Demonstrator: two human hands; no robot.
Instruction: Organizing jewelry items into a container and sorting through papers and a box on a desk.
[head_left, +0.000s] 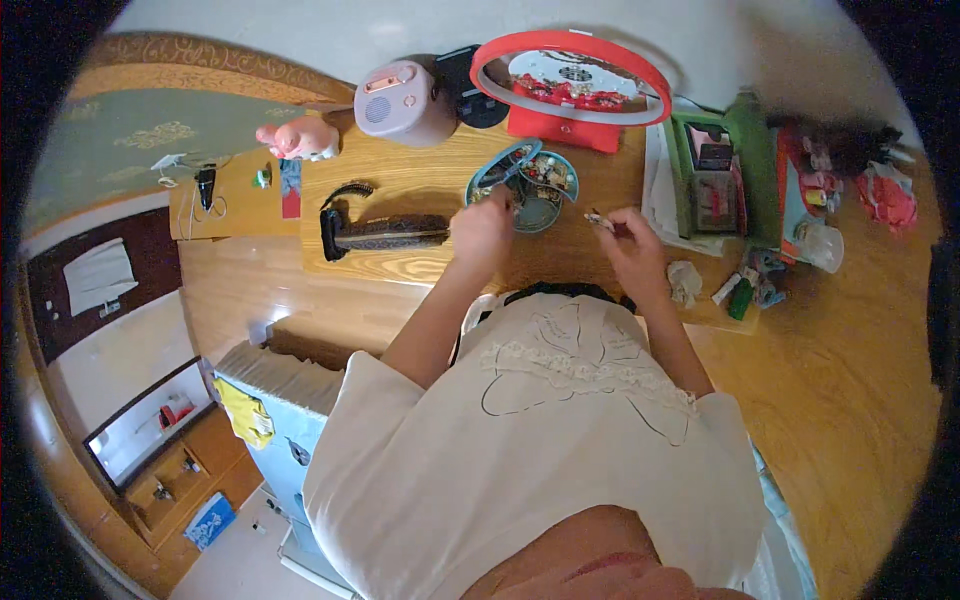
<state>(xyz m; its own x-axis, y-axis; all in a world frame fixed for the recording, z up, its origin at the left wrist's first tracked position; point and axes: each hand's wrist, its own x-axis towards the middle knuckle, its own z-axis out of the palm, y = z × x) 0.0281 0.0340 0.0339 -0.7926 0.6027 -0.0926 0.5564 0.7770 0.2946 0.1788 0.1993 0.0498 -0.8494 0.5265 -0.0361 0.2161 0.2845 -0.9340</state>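
Note:
A round blue box (540, 212) with several compartments of small trinkets lies on the wooden table in front of me. My left hand (482, 235) is at the box's near left edge, fingers bent together over a compartment. Whatever is between those fingers is hidden. To the right of the box, my right hand (634, 248) pinches a small whitish piece with dark spots (598, 219) between thumb and fingers. It is held apart from the box, and its kind is too small to tell.
Behind the box stand a red-rimmed mirror (667, 95) and a pink rounded device (405, 108). Left of my left hand lies a long dark patterned thing (395, 234) with a black end. A green box (757, 180) stands at the right; a crumpled clear wrapper (684, 282) lies nearer.

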